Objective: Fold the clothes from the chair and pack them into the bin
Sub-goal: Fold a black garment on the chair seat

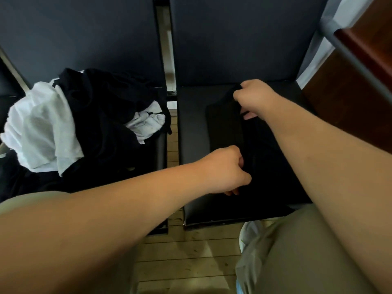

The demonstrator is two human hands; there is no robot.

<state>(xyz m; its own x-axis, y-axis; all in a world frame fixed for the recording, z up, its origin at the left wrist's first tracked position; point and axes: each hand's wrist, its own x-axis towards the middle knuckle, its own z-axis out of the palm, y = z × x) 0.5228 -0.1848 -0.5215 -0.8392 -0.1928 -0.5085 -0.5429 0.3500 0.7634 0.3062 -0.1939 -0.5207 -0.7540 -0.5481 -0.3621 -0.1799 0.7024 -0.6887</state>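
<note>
A black garment [261, 149] lies partly folded on the seat of the right-hand dark chair [193, 128]. My right hand [253, 98] pinches its far edge near the chair back. At the near edge, my left hand [224, 168] grips the same garment with curled fingers. On the left chair [160, 149] sits a heap of unfolded clothes [84, 122], black pieces mixed with white ones. No bin is in view.
The two dark chairs stand side by side with a narrow gap showing pale wooden floor [186, 255]. A red-brown wooden piece with a grey rail [356, 66] rises at the right. My knees in light trousers [297, 251] are close to the chair fronts.
</note>
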